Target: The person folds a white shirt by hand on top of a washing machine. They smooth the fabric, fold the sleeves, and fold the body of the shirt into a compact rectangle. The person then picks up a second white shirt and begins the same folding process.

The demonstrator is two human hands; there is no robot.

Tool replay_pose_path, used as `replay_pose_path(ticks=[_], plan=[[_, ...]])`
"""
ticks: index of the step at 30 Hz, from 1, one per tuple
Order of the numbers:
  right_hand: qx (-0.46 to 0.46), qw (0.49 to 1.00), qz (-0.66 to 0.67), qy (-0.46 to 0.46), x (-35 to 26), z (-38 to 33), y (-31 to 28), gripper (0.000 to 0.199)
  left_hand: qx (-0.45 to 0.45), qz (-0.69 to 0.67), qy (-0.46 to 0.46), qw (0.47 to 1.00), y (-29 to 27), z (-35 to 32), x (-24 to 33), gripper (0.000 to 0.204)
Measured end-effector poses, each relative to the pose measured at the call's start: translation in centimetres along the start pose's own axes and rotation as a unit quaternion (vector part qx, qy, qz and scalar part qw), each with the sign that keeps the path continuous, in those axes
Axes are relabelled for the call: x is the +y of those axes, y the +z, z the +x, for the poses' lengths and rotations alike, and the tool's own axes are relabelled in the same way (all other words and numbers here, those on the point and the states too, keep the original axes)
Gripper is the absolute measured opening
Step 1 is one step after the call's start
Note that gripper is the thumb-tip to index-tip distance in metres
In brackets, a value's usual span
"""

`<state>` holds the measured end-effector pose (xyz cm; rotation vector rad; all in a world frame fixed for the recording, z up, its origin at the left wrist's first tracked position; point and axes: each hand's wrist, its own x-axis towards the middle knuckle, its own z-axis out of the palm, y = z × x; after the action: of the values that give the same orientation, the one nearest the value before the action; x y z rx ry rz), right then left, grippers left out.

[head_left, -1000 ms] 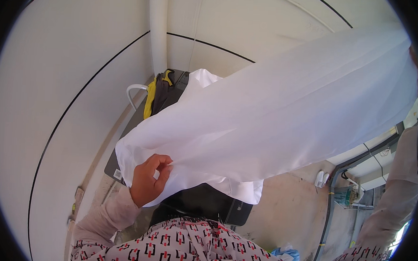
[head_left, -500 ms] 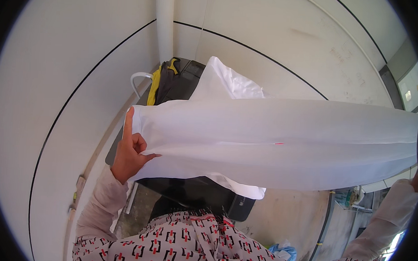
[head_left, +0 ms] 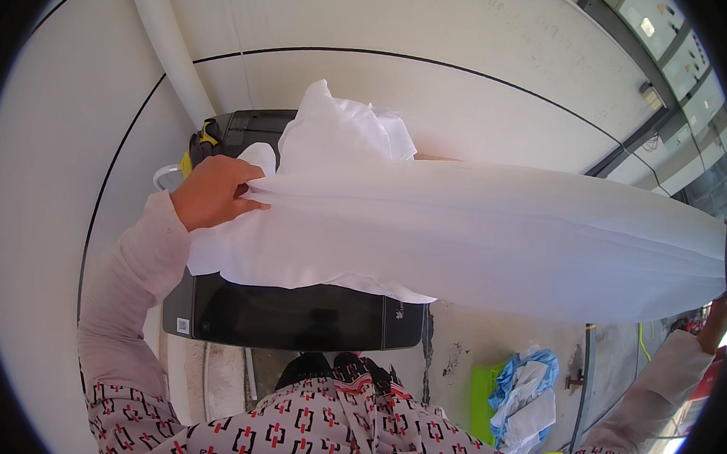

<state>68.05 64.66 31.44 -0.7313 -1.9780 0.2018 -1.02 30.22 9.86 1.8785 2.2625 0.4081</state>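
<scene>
Stretching white cloth [head_left: 478, 233] — left hand [head_left: 213, 190] gripping it, right hand [head_left: 716, 315] grip unclear | black case [head_left: 293, 314] | white wall [head_left: 436, 91]

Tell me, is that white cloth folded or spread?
Spread lengthwise: the cloth stretches taut between the left hand and right hand, gathered in long pleats.

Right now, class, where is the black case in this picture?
In the head view the black case sits low and left of centre, under the stretched white cloth that the left hand grips, just ahead of the person's patterned shirt.

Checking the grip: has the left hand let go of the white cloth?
No, the left hand pinches the bunched end of the white cloth.
</scene>
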Motion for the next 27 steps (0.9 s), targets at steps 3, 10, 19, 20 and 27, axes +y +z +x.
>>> replay_pose_path(ticks=[3, 10, 19, 20, 27], plan=[[0.029, 0.981, -0.154, 0.116, 3.3, -8.0, -11.2, 0.052, 0.209, 0.082, 0.128, 0.966, -1.3, 4.1, 4.1, 0.018], [0.098, 0.878, -0.346, 0.316, 2.9, -29.8, -30.9, 0.049, 0.367, 0.083, 0.380, 0.845, -1.7, 18.2, 18.1, 0.016], [0.254, 0.793, -0.489, 0.261, -8.2, -61.2, -37.3, 0.038, 0.129, -0.294, 0.503, 0.802, 6.8, 17.8, 43.6, 0.034], [0.071, 0.829, -0.315, 0.456, -7.4, -62.1, -29.9, 0.022, 0.021, 0.000, 0.530, 0.848, 10.0, 17.5, 42.6, 0.032], [0.173, 0.781, -0.475, 0.366, -10.9, -70.1, -43.1, 0.022, 0.111, 0.126, 0.608, 0.776, 12.8, 17.1, 54.4, 0.023]])
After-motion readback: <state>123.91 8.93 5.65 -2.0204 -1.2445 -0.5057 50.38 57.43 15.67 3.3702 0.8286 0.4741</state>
